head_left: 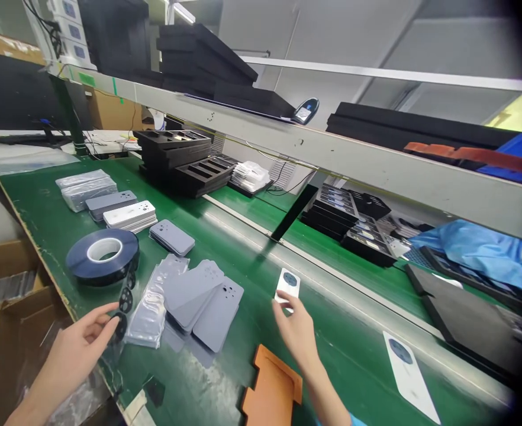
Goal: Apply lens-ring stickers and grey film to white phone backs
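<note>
A white panel (291,290) with a dark round patch near its far end is pinched at its nearer part above the green bench (332,319), while a strip of black, holed discs (126,300), gripped low, slants down beside the blue tape roll (103,272).

You're in a factory workshop, no mistaking it: green bench (358,331) before you, panels (219,313) in stacks on it, roll (79,258) at your left, black trays (205,177) beyond, long shelf (265,133) above!
</note>
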A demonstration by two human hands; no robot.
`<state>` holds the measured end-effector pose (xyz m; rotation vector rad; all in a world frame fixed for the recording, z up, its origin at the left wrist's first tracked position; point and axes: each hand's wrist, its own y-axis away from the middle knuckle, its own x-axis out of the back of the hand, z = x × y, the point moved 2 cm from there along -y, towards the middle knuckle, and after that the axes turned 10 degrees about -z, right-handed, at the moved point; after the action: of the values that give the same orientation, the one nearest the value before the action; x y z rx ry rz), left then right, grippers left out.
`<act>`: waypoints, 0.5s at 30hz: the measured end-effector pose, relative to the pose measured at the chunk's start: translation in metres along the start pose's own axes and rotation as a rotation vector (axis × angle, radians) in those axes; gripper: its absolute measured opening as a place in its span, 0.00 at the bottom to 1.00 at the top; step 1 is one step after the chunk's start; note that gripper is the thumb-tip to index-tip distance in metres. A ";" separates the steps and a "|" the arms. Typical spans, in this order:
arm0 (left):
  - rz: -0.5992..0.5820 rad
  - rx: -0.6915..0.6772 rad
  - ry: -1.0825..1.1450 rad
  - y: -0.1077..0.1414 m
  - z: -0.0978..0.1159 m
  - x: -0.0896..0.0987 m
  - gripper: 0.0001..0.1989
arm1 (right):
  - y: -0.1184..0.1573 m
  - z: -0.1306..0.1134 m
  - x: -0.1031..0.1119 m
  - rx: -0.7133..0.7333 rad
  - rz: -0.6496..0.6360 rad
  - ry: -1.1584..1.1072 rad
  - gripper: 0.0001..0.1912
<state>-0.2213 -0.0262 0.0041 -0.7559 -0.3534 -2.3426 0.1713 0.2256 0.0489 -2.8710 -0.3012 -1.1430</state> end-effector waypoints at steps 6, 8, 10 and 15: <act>-0.313 0.082 0.392 0.024 0.039 -0.023 0.36 | 0.087 -0.101 -0.072 0.276 -0.501 -0.244 0.15; -0.384 0.108 0.461 0.031 0.049 -0.029 0.38 | 0.105 -0.121 -0.099 0.284 -0.649 -0.333 0.18; -0.471 0.126 0.502 0.036 0.056 -0.035 0.38 | 0.113 -0.130 -0.123 0.267 -0.740 -0.405 0.20; -0.491 0.088 0.501 0.036 0.059 -0.047 0.31 | 0.114 -0.125 -0.164 0.225 -0.835 -0.640 0.24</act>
<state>-0.1433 -0.0048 0.0254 -0.0153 -0.4497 -2.8403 -0.0076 0.0737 0.0321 -2.8307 -1.6213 -0.1023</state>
